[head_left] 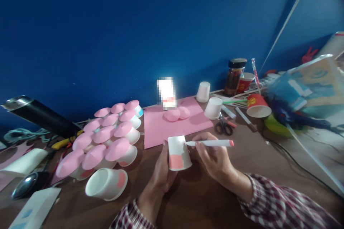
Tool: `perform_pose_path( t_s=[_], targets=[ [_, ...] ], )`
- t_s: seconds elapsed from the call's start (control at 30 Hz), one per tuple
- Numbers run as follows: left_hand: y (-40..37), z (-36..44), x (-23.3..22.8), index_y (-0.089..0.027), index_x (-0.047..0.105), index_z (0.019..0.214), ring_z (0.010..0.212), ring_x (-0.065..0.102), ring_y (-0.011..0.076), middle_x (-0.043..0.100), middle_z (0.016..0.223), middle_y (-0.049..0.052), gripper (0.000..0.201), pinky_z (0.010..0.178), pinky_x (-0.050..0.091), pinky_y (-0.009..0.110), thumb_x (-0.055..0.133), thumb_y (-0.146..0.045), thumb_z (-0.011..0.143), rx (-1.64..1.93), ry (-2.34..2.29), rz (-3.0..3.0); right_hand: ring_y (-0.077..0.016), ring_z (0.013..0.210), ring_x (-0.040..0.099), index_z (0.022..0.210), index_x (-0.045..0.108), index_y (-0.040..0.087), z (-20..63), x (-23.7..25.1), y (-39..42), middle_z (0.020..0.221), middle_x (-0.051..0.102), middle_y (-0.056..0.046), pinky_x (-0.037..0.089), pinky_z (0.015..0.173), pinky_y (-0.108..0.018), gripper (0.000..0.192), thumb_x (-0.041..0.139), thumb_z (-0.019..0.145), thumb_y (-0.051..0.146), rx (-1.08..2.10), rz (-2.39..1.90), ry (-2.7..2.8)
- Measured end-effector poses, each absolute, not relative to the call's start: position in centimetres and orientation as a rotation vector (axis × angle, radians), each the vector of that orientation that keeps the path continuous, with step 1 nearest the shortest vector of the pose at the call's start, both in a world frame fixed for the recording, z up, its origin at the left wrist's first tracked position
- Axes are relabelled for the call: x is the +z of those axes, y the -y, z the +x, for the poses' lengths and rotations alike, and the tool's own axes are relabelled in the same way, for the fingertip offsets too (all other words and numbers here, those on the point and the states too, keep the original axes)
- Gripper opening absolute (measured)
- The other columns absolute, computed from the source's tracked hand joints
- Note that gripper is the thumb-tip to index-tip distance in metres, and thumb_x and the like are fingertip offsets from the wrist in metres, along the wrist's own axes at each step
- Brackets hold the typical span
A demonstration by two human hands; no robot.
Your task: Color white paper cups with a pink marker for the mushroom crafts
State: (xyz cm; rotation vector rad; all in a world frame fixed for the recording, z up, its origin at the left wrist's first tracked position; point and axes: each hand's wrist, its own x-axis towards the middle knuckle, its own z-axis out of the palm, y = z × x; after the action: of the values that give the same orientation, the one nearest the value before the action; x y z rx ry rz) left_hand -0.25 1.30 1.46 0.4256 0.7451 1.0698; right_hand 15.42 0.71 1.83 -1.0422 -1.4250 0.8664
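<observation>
A white paper cup (179, 153) with a pink square patch on its side is held upside down just above the brown table (204, 193), near its front edge. The left hand (162, 171) wraps around the cup from the left, fingers curled behind it and thumb at its side. The right hand (213, 155) pinches a white marker (209, 143) with a pink cap end, held nearly level, its tip touching the cup's upturned base edge. Just behind the cup lies a pink paper sheet (161, 127) with two pink paper discs (176, 113) on it. To the left stands a cluster of white cups topped with pink cone lids (107, 137), and one cup (106, 184) lies on its side in front of them, showing a pink patch. To the right of the sheet are black-handled scissors (224, 126), two upturned white cups (208, 100), loose markers, a red paper cup (257, 106) on its side and a dark-lidded jar (234, 76). A blue wall rises behind the table.
</observation>
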Motion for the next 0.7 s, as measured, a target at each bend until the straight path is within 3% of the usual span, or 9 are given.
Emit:
perform_pose_path(
  t_s=[0.33, 0.7],
  targets=[
    [-1.17, -0.09, 1.65, -0.011, 0.073, 0.092, 0.085, 0.066, 0.0219, 0.073, 0.081, 0.007, 0.046, 0.093, 0.045, 0.036, 0.057, -0.054, 0.087, 1.110, -0.770, 0.389, -0.0141, 0.059, 0.059, 0.092, 0.062, 0.019, 15.25, 1.85, -0.45, 0.073, 0.062, -0.002, 0.049, 0.051, -0.022, 0.014, 0.054, 0.095, 0.031, 0.766, -1.021, 1.417],
    [-1.28, 0.03, 1.08, -0.012, 0.073, 0.095, 0.102, 0.065, 0.0261, 0.075, 0.088, 0.009, 0.049, 0.098, 0.043, 0.037, 0.054, -0.056, 0.088, 1.126, -0.805, 0.433, -0.0190, 0.069, 0.065, 0.099, 0.065, 0.019, 15.18, 1.14, -0.33, 0.076, 0.067, -0.005, 0.053, 0.054, -0.026, 0.016, 0.056, 0.094, 0.032, 0.780, -1.022, 1.437]
  ],
)
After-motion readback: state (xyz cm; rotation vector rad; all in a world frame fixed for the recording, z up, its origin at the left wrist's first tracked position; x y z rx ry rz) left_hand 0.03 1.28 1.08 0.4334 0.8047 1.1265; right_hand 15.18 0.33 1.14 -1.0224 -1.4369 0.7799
